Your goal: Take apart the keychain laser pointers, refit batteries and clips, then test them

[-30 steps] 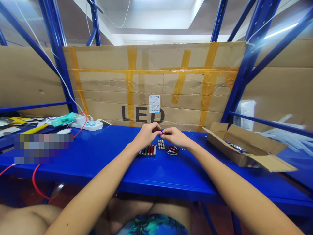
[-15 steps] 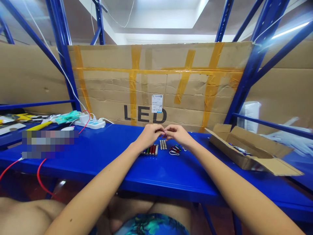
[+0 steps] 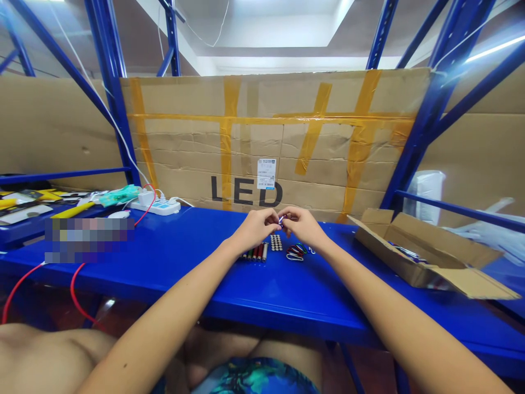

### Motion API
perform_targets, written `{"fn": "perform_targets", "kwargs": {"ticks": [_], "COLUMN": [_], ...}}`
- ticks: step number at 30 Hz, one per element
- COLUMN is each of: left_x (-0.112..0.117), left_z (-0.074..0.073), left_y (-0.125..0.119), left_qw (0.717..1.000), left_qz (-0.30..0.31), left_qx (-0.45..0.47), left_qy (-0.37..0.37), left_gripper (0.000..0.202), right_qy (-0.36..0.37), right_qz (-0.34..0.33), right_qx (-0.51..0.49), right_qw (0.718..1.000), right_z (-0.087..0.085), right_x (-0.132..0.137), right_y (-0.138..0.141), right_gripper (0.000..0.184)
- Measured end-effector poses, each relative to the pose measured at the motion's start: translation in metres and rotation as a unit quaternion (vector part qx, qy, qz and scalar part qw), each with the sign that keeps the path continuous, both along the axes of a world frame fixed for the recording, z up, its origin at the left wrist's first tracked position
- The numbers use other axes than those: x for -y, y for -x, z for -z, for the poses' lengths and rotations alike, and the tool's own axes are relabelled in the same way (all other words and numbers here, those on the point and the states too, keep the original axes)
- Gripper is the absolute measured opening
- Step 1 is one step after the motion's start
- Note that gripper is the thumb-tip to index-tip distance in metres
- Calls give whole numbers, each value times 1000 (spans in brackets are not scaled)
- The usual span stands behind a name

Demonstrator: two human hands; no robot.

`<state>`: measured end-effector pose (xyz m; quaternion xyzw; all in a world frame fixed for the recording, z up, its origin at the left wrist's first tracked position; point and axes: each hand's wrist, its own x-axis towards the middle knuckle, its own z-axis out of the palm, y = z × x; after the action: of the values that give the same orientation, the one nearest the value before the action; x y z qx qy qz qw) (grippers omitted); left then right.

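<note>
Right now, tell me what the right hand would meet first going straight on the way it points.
Most likely the left hand: the right hand points toward it, with a small purple thing held at the fingertips of both. Depth is hard to judge from this single view.

From here I count one left hand [image 3: 257,229], one right hand [image 3: 304,225], one small shiny piece [image 3: 281,220] between them, at least five tubes [image 3: 260,252], three columns of little discs [image 3: 276,243], several overlapping clips [image 3: 292,253] I can't number, one open carton [image 3: 385,253] and one power strip [image 3: 163,208].
</note>
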<state>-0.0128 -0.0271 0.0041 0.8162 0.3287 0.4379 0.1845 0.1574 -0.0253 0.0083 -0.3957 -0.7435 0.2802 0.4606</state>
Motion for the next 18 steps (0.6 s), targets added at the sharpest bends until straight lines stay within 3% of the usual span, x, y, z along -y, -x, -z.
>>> {"fn": "perform_targets", "kwargs": {"ticks": [3, 8, 18], "left_x": [-1, -6, -4], "left_z": [-2, -3, -6], "left_y": [2, 4, 1], "left_qw": [1000, 994, 987], "left_qz": [-9, 8, -34], "left_qx": [14, 108, 159], "left_qy": [-14, 22, 14], "left_gripper": [6, 11, 8], "right_qy": [19, 6, 19], "right_qz": [-22, -96, -102], "right_qx": [-23, -80, -156], "right_qw": [999, 992, 982], "right_z": [0, -5, -2], "right_x": [-2, 1, 2], "right_y": [-2, -3, 1], "right_gripper": [8, 26, 37]}}
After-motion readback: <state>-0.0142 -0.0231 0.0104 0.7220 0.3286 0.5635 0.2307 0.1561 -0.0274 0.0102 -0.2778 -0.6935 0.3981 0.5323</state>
